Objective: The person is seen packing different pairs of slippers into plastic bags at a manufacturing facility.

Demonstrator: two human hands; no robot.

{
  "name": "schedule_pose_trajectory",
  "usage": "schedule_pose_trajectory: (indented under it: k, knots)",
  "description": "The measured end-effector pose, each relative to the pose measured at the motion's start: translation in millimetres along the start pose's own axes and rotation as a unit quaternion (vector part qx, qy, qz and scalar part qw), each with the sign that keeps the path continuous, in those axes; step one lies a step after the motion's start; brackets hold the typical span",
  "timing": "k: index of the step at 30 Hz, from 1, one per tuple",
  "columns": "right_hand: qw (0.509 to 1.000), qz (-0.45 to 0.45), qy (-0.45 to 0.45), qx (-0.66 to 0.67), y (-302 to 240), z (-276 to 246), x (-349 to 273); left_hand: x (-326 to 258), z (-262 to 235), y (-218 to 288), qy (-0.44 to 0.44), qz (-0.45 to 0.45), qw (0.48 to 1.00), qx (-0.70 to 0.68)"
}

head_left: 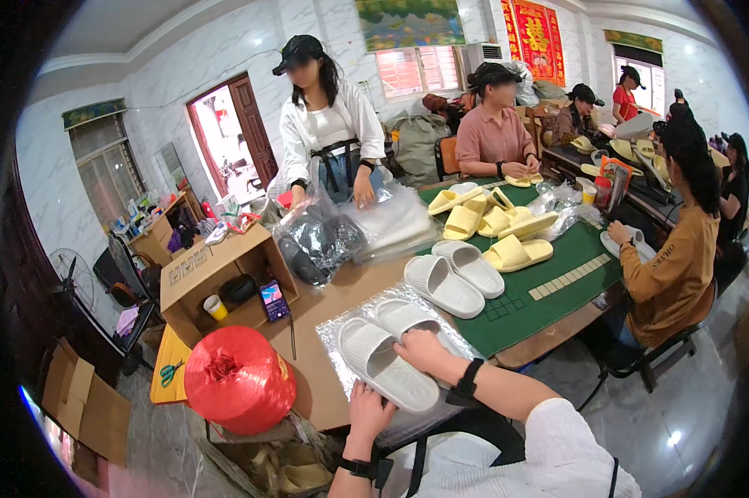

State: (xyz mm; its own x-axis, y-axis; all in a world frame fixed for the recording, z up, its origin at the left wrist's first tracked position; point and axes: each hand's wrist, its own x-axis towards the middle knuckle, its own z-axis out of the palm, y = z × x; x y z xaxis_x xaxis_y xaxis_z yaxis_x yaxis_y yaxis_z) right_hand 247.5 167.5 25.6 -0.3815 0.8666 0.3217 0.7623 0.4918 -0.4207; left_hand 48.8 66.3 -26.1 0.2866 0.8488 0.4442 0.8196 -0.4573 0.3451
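Dial centred on the near pair of off-white slippers (383, 365), 12 o'clock pointing away from the wearer.

Position: pair lies side by side, straps toward 11 o'clock, on a silvery plastic sheet (330, 334) atop the brown table (306, 365).

Left hand (370, 411): at 7 o'clock, fingers narrow against the outer edge of the left slipper near its heel; whether they grip it, cannot tell.

Right hand (424, 353): at 3 o'clock, over the right slipper, fingers bent, tips at the left slipper's foot opening; firmness of hold cannot be told. Both wrists carry black bands.

Surroundings:
- 1 o'clock: second off-white pair (445, 286), just beside the sheet; beyond it, a heap of yellow slippers (499, 220) on a green mat (549, 319).
- 9 o'clock: red roll (240, 378); past it, green-handled scissors (170, 373).
- 10 o'clock: open cardboard box (188, 282) with a cup (215, 307) inside and a phone (272, 300) upright at its edge.
- 11 o'clock: dark bundle in clear plastic (321, 241); behind it, a standing co-worker in a white overshirt (333, 124).
- 2 o'clock: seated co-worker in a mustard top (673, 266), hand at a pale slipper.
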Motion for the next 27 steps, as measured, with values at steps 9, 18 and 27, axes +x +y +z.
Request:
schedule_pose_trajectory:
  k: [9, 18, 27]
  knots:
    - [0.998, 0.048, 0.043, -0.029, 7, 5, -31, 1, 0, 1, 0.011, -0.010, 1.000, 0.020]
    - [0.985, 0.068, 0.115, 0.113, 6, -31, -64, 5, -13, 11, -0.049, -0.017, 0.999, 0.002]
    - [0.838, 0.170, 0.258, 0.449, 26, -72, -157, 23, -16, 4, -0.139, -0.048, 0.986, 0.077]
